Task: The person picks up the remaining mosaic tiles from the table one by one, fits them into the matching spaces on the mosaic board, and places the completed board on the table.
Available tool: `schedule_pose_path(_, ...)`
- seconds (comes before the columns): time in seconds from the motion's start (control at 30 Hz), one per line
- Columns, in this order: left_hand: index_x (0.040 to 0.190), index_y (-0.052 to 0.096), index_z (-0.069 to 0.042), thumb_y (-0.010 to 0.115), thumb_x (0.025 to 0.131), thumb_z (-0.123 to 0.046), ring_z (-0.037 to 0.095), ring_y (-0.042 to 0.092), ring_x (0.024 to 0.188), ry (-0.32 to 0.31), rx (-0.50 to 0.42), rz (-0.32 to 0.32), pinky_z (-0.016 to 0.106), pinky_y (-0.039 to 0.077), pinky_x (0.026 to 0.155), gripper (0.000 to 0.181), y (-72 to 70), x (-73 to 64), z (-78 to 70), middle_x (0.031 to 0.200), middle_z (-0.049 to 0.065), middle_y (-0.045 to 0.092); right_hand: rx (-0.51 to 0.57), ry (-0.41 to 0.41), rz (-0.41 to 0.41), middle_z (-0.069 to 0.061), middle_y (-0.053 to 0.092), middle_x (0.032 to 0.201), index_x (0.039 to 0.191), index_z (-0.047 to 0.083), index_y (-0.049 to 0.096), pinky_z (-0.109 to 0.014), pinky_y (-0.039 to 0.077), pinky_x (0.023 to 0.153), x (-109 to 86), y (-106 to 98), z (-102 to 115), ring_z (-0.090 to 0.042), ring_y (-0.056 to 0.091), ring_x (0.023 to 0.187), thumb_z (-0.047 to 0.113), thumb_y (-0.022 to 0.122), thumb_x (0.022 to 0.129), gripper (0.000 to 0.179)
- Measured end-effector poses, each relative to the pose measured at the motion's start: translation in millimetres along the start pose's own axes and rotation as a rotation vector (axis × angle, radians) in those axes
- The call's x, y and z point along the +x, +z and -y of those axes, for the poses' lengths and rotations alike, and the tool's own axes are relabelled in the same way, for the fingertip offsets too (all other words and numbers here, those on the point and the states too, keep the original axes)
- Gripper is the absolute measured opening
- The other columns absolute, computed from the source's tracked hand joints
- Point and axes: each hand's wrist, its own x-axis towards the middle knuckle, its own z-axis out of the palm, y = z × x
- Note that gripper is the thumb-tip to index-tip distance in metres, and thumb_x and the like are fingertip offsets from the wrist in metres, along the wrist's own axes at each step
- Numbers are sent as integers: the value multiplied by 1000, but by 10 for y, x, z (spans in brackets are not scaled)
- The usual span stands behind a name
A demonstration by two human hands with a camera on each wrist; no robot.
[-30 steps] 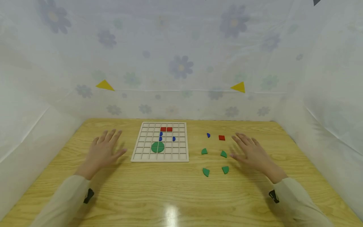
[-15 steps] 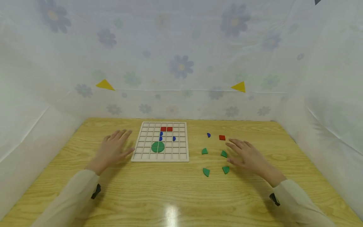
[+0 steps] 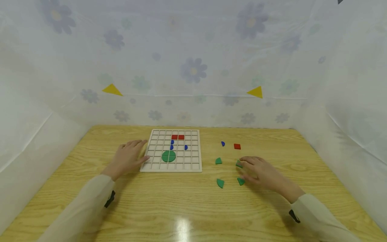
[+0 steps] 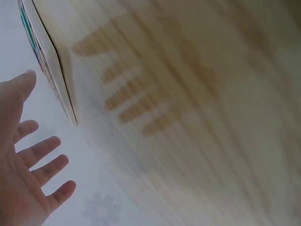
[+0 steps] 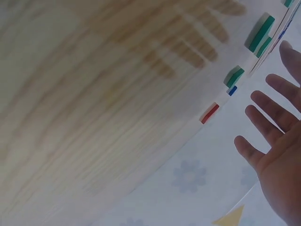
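A pale gridded board (image 3: 154,159) lies left of the table's middle. In its cells sit two red squares (image 3: 178,137), three blue half-discs (image 3: 185,147) and a green disc (image 3: 168,156) made of quarter pieces. My left hand (image 3: 128,156) hovers at the board's left edge, fingers spread, holding nothing. My right hand (image 3: 263,173) is over the loose pieces, its fingertips overlapping two green quarter pieces (image 3: 240,181) in the head view. In the right wrist view its fingers (image 5: 265,125) are extended, with nothing between them.
Loose on the wooden table (image 3: 181,205) right of the board are a blue half-disc (image 3: 223,144), a red square (image 3: 237,146) and two more green quarter pieces, one farther back (image 3: 218,161) and one nearer (image 3: 220,183). A flowered white curtain (image 3: 193,107) stands behind the table.
My left hand has moved right, up to the board's edge. The right hand has moved left and nearer to me, over the green quarter pieces. The pieces have stayed put.
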Motion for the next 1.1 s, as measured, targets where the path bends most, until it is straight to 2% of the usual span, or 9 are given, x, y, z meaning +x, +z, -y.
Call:
schedule_pose_path(0.3, 138, 39, -9, 55, 89, -43, 41, 45, 119, -4, -41, 47, 61, 35, 93, 62, 19, 62, -3, 133, 19, 47, 37, -69, 42, -7, 61, 112, 107, 12, 63, -47, 47, 86, -18, 28, 42, -25, 57, 105, 26, 70, 79, 32)
schedule_pose_path(0.5, 138, 40, -9, 54, 89, -42, 42, 46, 118, 6, -81, 84, 63, 34, 93, 61, 61, 105, 14, 134, 18, 47, 77, -88, 59, -2, 61, 108, 103, 15, 64, -44, 48, 82, -39, 40, 44, -21, 57, 100, 24, 69, 81, 25)
schedule_pose_path(0.73, 137, 41, -9, 53, 90, -42, 41, 45, 119, 11, -110, 128, 62, 32, 94, 59, 75, 124, -5, 134, 18, 47, 70, -95, 76, 1, 61, 105, 101, 16, 65, -40, 49, 76, -55, 51, 38, -17, 57, 96, 25, 71, 79, 25)
schedule_pose_path(1.1, 135, 45, -10, 53, 91, -39, 40, 45, 120, 37, -116, 135, 61, 34, 93, 53, 79, 111, -6, 133, 17, 48, 100, -122, 49, 2, 60, 103, 99, 17, 64, -36, 49, 73, -57, 60, 39, -14, 56, 93, 20, 72, 77, 24)
